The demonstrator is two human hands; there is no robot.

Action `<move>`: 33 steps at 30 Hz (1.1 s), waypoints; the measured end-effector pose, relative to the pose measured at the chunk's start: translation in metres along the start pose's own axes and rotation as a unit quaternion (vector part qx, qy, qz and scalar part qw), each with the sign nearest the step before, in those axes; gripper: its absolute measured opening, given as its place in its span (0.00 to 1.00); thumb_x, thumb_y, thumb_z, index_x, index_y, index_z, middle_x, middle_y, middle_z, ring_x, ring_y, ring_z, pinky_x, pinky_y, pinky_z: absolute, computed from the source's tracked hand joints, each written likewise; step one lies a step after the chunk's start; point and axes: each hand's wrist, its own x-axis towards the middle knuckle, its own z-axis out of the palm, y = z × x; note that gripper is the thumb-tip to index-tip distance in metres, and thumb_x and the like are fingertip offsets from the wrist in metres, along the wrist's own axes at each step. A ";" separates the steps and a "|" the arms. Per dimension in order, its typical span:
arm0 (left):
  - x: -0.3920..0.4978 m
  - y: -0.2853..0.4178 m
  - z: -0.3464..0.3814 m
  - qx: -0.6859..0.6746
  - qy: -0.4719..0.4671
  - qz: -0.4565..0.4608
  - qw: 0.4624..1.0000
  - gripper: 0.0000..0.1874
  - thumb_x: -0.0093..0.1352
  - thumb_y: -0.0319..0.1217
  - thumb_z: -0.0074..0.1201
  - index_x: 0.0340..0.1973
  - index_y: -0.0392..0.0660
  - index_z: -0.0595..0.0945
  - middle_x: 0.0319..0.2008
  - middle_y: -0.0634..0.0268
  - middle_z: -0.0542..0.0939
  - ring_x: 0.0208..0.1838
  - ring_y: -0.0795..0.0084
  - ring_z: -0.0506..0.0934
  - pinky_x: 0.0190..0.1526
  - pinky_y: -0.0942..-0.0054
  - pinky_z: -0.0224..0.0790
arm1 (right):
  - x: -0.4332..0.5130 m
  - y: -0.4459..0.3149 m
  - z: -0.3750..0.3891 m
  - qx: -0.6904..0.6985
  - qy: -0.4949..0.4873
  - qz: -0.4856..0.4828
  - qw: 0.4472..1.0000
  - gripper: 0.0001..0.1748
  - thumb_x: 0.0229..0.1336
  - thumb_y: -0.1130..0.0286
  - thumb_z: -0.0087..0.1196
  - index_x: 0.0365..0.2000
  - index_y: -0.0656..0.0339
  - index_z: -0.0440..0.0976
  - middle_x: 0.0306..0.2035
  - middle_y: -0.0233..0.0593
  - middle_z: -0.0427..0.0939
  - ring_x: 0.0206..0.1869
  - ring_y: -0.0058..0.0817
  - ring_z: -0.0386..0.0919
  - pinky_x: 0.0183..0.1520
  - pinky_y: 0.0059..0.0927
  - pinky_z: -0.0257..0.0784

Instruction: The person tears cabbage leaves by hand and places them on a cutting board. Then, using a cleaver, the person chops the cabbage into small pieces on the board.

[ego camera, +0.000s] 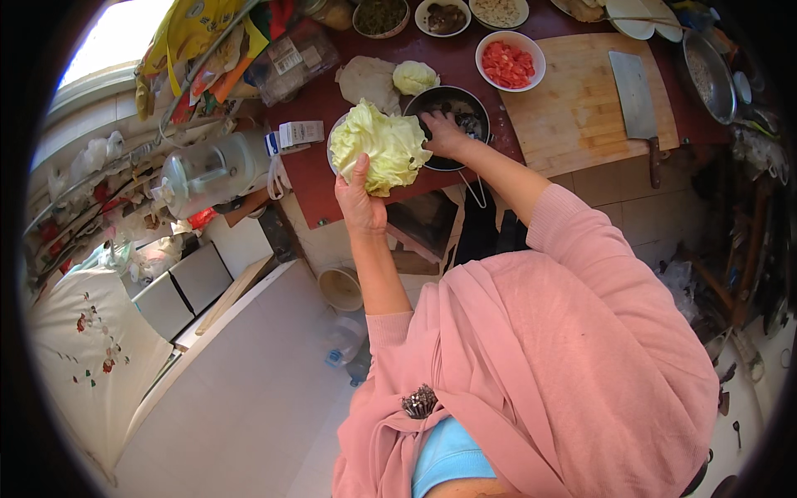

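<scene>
My left hand (363, 208) grips a large, ruffled pale green cabbage leaf (377, 146), thumb on top and fingers hidden beneath. Under the leaf's left side shows the rim of a pale bowl (330, 152). To the right, my right hand (445, 134) reaches down into a dark round pan (476, 103). Some dark and pale bits lie in the pan, too small to name; whether my fingers pinch any of them is unclear. A small cabbage head (415, 77) sits just behind the pan, beside a crumpled pale cloth or bag (367, 81).
A wooden cutting board (560, 106) holds a cleaver (632, 93), its handle past the front edge. Near it stands a bowl of chopped red tomato (542, 62). Several food bowls line the back of the red table (317, 193). A metal basin (728, 106) stands right; a large clear jug (215, 168) left.
</scene>
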 end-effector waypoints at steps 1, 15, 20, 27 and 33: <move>0.000 -0.001 0.000 -0.001 0.000 -0.002 1.000 0.25 0.64 0.26 0.63 0.56 0.38 0.71 0.51 0.61 0.78 0.52 0.67 0.78 0.53 0.66 0.74 | 0.000 -0.002 0.004 0.004 -0.011 -0.008 1.000 0.40 0.46 0.60 0.63 0.61 0.52 0.62 0.61 0.47 0.60 0.66 0.56 0.55 0.60 0.67 0.60; 0.003 -0.009 -0.006 0.010 -0.017 0.001 1.000 0.27 0.66 0.27 0.60 0.59 0.38 0.69 0.54 0.59 0.76 0.55 0.62 0.76 0.55 0.61 0.73 | -0.005 0.015 -0.007 0.198 -0.044 0.066 0.977 0.14 0.46 0.69 0.65 0.37 0.57 0.79 0.38 0.39 0.81 0.45 0.36 0.78 0.46 0.36 0.71; 0.005 -0.009 -0.004 -0.021 -0.006 0.006 1.000 0.25 0.64 0.26 0.63 0.55 0.39 0.72 0.50 0.62 0.78 0.51 0.68 0.78 0.51 0.66 0.74 | -0.027 0.013 -0.047 0.564 -0.098 0.173 0.802 0.14 0.57 0.67 0.61 0.43 0.53 0.72 0.40 0.31 0.78 0.45 0.27 0.77 0.45 0.42 0.70; 0.007 -0.012 -0.002 -0.030 -0.003 0.018 0.999 0.24 0.64 0.25 0.64 0.54 0.39 0.73 0.50 0.62 0.79 0.50 0.69 0.78 0.51 0.67 0.74 | -0.048 0.013 -0.072 0.706 -0.124 0.192 0.670 0.13 0.63 0.59 0.55 0.42 0.54 0.71 0.43 0.37 0.78 0.48 0.34 0.78 0.47 0.48 0.72; 0.009 -0.014 -0.002 -0.025 0.001 0.008 1.000 0.24 0.63 0.24 0.64 0.53 0.39 0.73 0.48 0.63 0.79 0.49 0.69 0.79 0.50 0.68 0.75 | -0.051 0.013 -0.076 0.722 -0.114 0.121 0.672 0.10 0.65 0.66 0.52 0.44 0.56 0.72 0.47 0.40 0.76 0.51 0.39 0.75 0.51 0.50 0.73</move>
